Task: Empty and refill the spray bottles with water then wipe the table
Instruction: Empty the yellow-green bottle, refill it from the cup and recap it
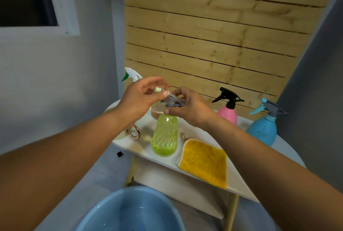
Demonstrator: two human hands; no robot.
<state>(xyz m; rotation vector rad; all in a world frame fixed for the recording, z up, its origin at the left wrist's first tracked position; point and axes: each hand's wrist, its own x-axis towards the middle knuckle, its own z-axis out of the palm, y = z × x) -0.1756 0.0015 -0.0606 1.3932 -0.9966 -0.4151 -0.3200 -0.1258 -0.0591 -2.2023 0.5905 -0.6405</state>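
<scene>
Both hands meet over the green bottle (164,135), which stands upright on the white table (239,178) near its front edge, just left of the yellow cloth (204,162). The right hand (191,109) has its fingers curled round the grey spray head (173,101) at the bottle's neck, while the left hand (141,94) hovers close against it, thumb and fingers pinching a small pale green part at the tip of that head; whether it is the nozzle or a cap I cannot tell. It looks like the head is being screwed on or off, and to do it well one hand should drop to steady the bottle's body while the other turns the collar squarely, since the bottle stands free and close to the edge. A blue basin (130,212) with some water waits on the floor below. Behind stand a pink bottle (228,114) with a black trigger and a blue bottle (263,130), well clear to the right; a white and green sprayer (132,75) peeks from behind the left hand, and a gold ring (134,132) lies beside the left wrist. A ribbed glass jar (157,109) sits just behind the green bottle, close enough to knock
</scene>
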